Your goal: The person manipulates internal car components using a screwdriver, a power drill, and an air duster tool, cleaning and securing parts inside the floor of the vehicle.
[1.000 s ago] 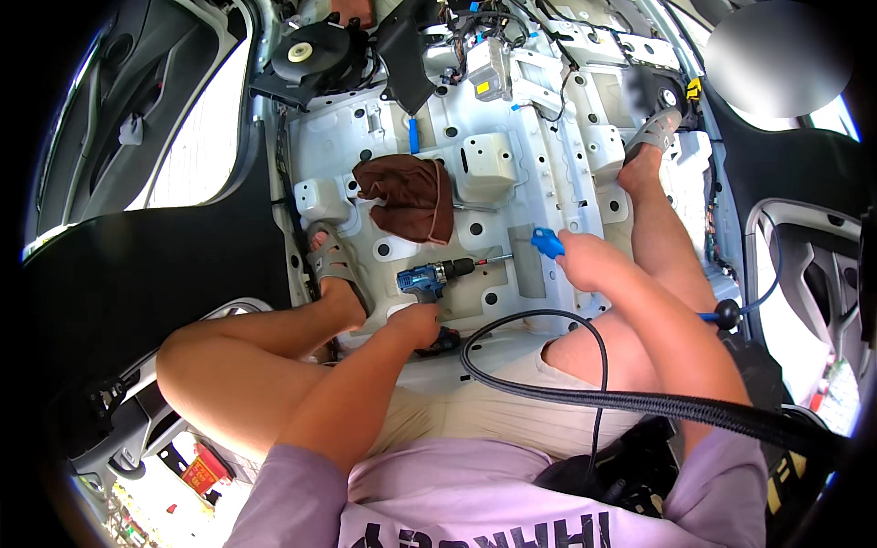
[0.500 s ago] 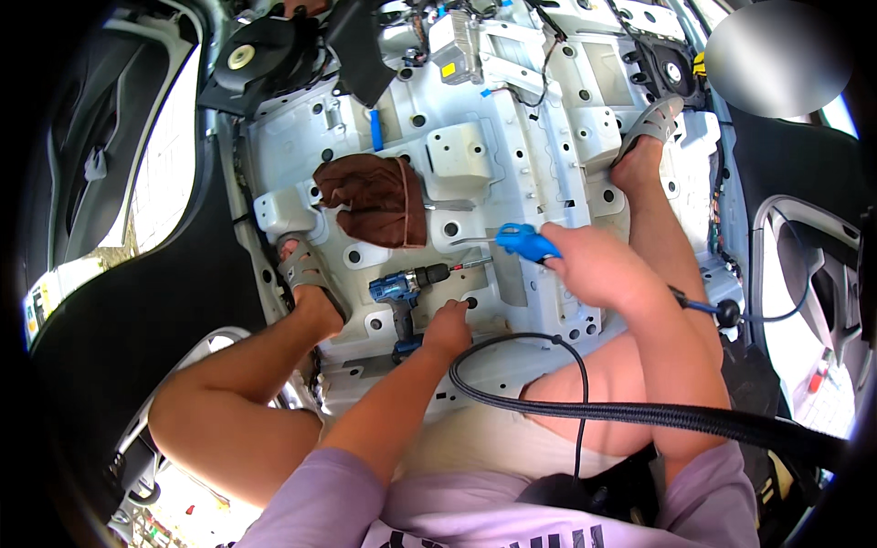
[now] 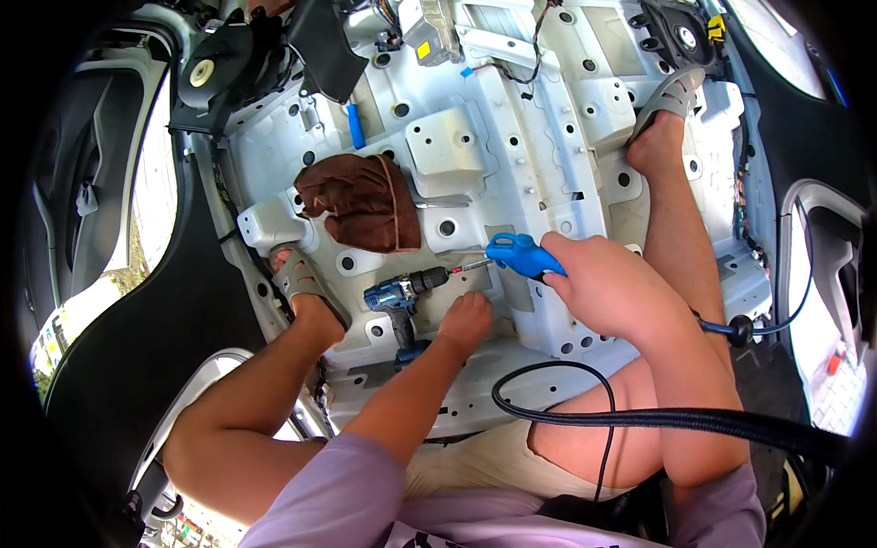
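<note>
My right hand (image 3: 594,279) grips a blue air blow gun (image 3: 519,253); its thin nozzle points left, over the white metal car floor (image 3: 493,310). My left hand (image 3: 466,320) is low on that floor, fingers curled; what is under them is hidden. Just left of it a blue-and-black cordless drill (image 3: 393,297) lies on its side, a long bit (image 3: 470,265) in its chuck. A brown cloth (image 3: 356,205) lies crumpled beyond the drill. Further forward is a blue-handled tool (image 3: 354,126).
My sandalled feet are braced left (image 3: 306,301) and right (image 3: 658,128). Black hose (image 3: 694,417) crosses my thighs in a loop. Wiring and a metal module (image 3: 429,32) sit at the front, beside black plastic parts (image 3: 324,46). Door openings (image 3: 146,219) flank both sides.
My left hand has left the drill's grip and moved right and forward to the floor. The blow gun has swung left in my right hand, its nozzle over the floor.
</note>
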